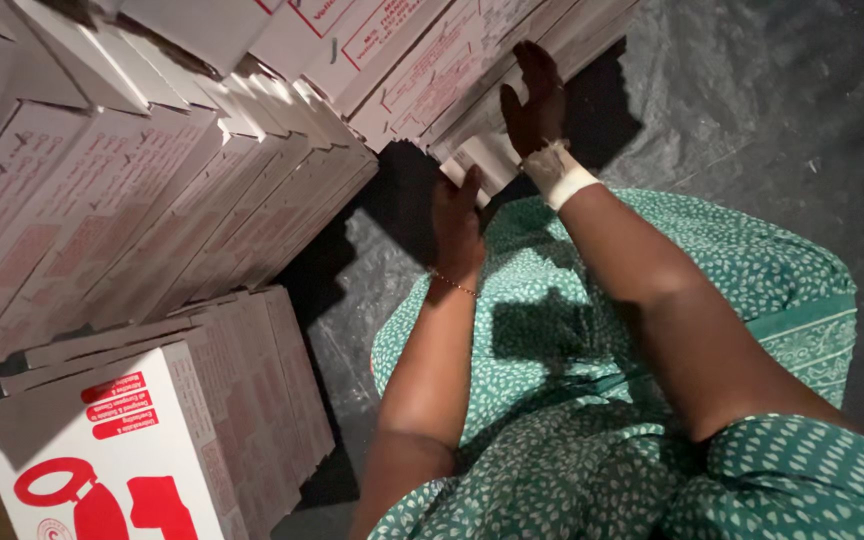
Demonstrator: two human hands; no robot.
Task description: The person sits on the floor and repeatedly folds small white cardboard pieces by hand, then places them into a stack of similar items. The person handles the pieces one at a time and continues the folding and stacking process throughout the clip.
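**Reaching into the stacked cartons**

Looking down over a green patterned dress [652, 330] at a dark, creased floor sheet [752, 100]. Filling the frame left of the dress: big stacks of flat white cartons with red print, leaning in rows [152, 190], plus a lower stack [142, 430] nearest the camera. Lying beyond the dress, at the top of the view: another pile of cartons [432, 60], the one being handled.

Judging progress: many cartons already sitting piled, none yet pulled free; this pile seemingly only now being reached.

Pressing flat against that top pile, past the dress hem: the right hand [535, 105], fingers spread and straight, gripping nothing, a white bandage [564, 178] wrapping its wrist. Hovering just below it, nearer the dress: the left hand [457, 225], open too, fingers extended toward the edge of a folded carton [482, 160] sticking out between the two hands; contact there hard to tell in the shadow. Circling the left wrist: a thin bracelet [452, 284].

Dim lighting, hard shadows falling beside the stacks.
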